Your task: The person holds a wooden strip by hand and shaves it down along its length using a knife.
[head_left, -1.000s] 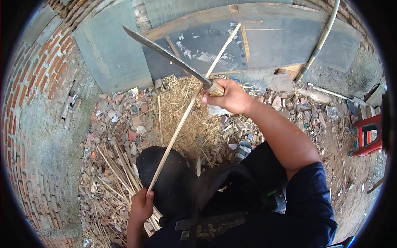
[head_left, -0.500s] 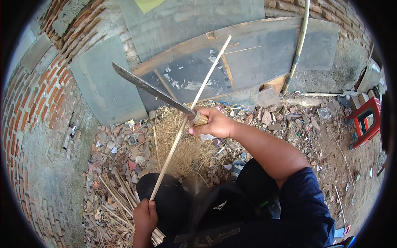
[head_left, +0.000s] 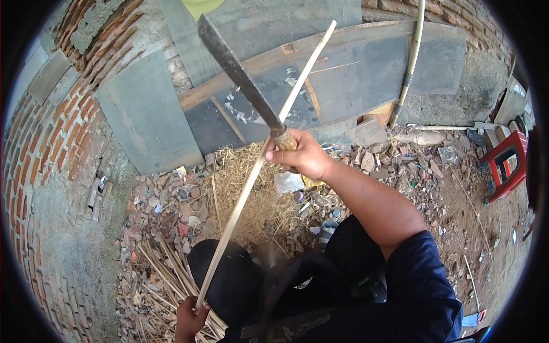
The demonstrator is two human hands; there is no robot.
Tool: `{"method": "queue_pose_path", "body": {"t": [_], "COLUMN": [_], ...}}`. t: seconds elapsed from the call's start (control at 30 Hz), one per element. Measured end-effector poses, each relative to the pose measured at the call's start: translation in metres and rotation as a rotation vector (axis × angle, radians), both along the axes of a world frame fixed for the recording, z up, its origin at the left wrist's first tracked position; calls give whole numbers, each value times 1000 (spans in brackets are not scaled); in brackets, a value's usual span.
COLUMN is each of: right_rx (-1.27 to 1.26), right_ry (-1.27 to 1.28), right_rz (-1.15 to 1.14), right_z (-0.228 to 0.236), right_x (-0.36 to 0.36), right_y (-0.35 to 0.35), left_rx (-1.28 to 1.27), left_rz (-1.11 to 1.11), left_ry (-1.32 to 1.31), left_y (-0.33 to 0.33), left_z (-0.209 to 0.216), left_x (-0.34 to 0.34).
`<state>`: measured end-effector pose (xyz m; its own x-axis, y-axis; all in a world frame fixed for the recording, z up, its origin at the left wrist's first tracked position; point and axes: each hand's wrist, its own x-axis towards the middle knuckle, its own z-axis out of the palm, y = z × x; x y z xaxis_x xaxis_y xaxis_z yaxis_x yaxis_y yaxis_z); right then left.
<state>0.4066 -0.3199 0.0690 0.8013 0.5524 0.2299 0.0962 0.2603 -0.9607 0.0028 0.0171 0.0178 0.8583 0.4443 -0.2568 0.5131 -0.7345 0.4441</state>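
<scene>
A machete (head_left: 243,80) with a dark, worn blade points up and to the left. My right hand (head_left: 303,155) is wrapped round its wooden handle (head_left: 284,140). A long pale strip that looks like split bamboo (head_left: 240,204) slants from lower left to upper right, passing by the handle and the right hand's fingers; whether those fingers press on it I cannot tell. At the strip's lower end, my left hand (head_left: 191,317) grips it near my left knee. The strip's far end stands up in front of the grey panels.
Thin shavings (head_left: 251,211) lie heaped on rubble ground before me. A bundle of pale strips (head_left: 166,266) rests at my left. Grey panels (head_left: 354,80) and a bamboo pole (head_left: 410,71) lean against the wall. A red plastic stool (head_left: 506,166) stands far right.
My right hand has risen slightly, and the machete blade now points more steeply upward. My left hand has dropped lower, with the strip's far end shifted up and right.
</scene>
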Motion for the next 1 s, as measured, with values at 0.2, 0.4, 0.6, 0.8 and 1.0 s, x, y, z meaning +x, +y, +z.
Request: {"method": "queue_pose_path", "body": {"t": [0.2,0.4,0.6,0.8,1.0], "right_rx": [70,4,-290,-793,-1075], "right_ry": [51,-27,-833,-801,-1085], "right_rz": [-19,-157,-610,-225,-12], "right_z": [3,-3,-13,-13,-12], "right_x": [10,18,21,0,-18], "right_y": [-4,-12,-13,-2,20], "left_rx": [-310,-131,-76,-95,-37], "left_rz": [259,60,-52,-32,-6], "left_ry": [148,-49,-125,-128,-117], "left_y": [17,3,-17,-15,-18], "left_z": [-38,-40,-14,-25,-25], "left_x": [-33,-22,-5,-5,-4]}}
